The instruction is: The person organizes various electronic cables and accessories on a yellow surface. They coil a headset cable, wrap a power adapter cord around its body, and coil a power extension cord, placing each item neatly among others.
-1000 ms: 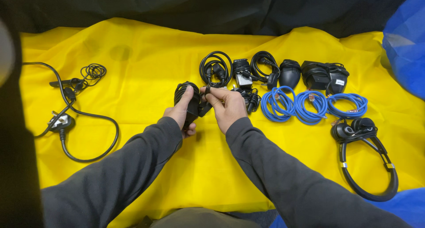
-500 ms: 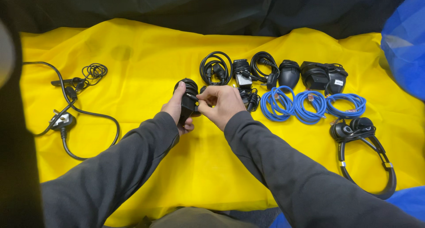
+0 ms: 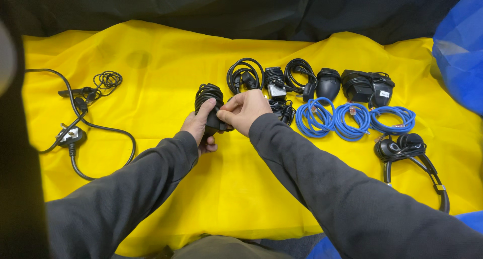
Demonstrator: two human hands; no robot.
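Surface: yellow cloth spread wide, dark fabric behind, blue fabric at the right edge.
Landmark: black cable bundle, held up just above the cloth, near its middle.
Left hand: wrapped round the lower part of the bundle, fingers closed, thumb up along its side.
Right hand: just right of the bundle, fingertips pinched on a dark end at its lower right; plug or cable tail, cannot tell which.
Step, as judged: tidying a coiled lead, most likely tucking or fastening the loose end so the coil holds.
Next move, as judged: needs the left grip kept firm so the loops stay stacked, and a fine pinch from the right to thread or wrap the end without pulling loops loose.
Right of bundle, far row: more black coiled leads, a mouse, a black adapter.
Right of bundle, near row: three blue cable coils side by side, then a headset further right and nearer.
Left of bundle, well apart: long black lead with a plug, a small thin wire coil above it.
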